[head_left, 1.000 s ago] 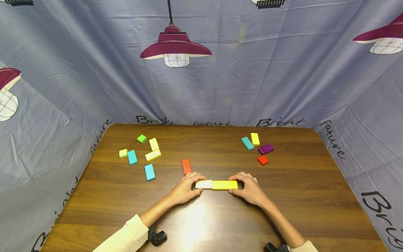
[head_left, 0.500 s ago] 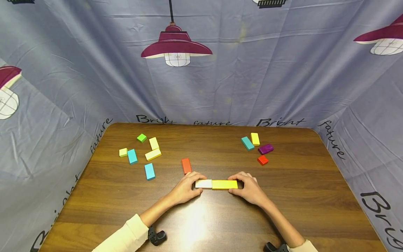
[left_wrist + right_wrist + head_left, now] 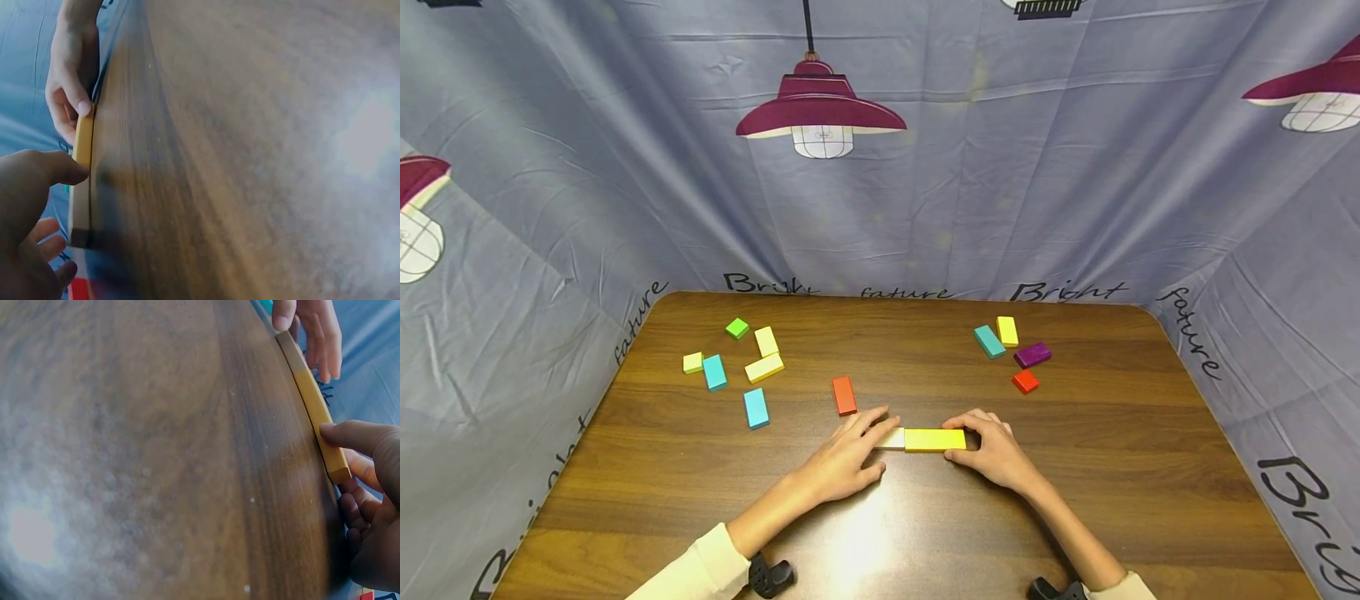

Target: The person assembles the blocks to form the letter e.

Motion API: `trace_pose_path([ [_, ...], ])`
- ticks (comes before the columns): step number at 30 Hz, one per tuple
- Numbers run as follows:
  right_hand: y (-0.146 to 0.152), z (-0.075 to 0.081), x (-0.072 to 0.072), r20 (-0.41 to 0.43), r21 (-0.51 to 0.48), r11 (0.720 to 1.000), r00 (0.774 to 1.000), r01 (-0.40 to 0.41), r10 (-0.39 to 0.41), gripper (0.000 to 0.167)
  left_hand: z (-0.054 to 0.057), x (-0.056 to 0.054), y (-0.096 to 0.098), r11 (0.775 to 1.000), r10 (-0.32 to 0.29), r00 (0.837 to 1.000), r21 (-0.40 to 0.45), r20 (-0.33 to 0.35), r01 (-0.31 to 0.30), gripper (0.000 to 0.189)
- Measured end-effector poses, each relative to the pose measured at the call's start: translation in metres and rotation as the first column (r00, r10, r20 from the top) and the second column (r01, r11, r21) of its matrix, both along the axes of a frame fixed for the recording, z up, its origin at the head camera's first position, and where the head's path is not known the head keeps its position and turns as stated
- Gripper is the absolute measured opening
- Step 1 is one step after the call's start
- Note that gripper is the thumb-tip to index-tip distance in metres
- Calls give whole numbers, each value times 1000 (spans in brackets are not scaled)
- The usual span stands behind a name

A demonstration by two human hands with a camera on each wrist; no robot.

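A long yellow block (image 3: 935, 440) lies end to end with a whitish block (image 3: 891, 439) on the table, forming one straight row. My right hand (image 3: 996, 450) pinches the yellow block near its right end, thumb on the near side and fingers on the far side; the right wrist view shows the thumb (image 3: 334, 432) against it. Over the left part of the whitish block my left hand (image 3: 848, 462) is spread, its thumb apart from the block's near side and its fingers hiding that end. A red block (image 3: 844, 396) lies just beyond the left fingers.
At the table's (image 3: 880, 350) back left lie a green block (image 3: 737, 328), blue blocks (image 3: 756, 408) and pale yellow blocks (image 3: 765, 367). Back right are a teal block (image 3: 989, 342), a yellow block (image 3: 1007, 332), a purple block (image 3: 1033, 355) and a small red block (image 3: 1026, 382).
My left hand has let go of the whitish block, its fingers straightening and its thumb drawing back toward me. The right hand and both joined blocks have stayed put.
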State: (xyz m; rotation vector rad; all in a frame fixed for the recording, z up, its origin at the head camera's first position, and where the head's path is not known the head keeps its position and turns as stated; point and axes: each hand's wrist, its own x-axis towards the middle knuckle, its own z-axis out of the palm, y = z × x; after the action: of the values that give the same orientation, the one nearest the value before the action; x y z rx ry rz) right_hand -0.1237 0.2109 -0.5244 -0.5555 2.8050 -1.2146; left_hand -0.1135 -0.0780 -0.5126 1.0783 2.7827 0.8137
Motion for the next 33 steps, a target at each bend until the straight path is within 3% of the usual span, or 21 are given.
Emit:
trace_pose_path([
  [3, -1, 1, 0, -6, 1, 1000, 1000, 2, -2, 34, 5, 6, 2, 991, -53, 996, -128, -78, 42, 67],
  [7, -1, 1, 1, -1, 11, 1000, 1000, 6, -6, 33, 10, 14, 8, 959, -103, 986, -275, -133, 63, 68],
  [10, -2, 1, 1, -1, 22, 1000, 1000, 4, -4, 33, 10, 19, 12, 943, -116, 980, -328, -158, 59, 67],
  [16, -2, 1, 0, -2, 31, 1000, 1000, 4, -4, 34, 8, 24, 16, 929, -139, 970, -365, -199, 58, 63],
  [27, -1, 0, 0, 6, 30, 1000, 1000, 4, -4, 35, 3, 24, 17, 926, -141, 968, -373, -210, 54, 63],
  [33, 3, 0, -1, -33, -6, 1000, 999, -30, 29, 34, 3, 25, 18, 919, -136, 971, -392, -194, 51, 64],
])
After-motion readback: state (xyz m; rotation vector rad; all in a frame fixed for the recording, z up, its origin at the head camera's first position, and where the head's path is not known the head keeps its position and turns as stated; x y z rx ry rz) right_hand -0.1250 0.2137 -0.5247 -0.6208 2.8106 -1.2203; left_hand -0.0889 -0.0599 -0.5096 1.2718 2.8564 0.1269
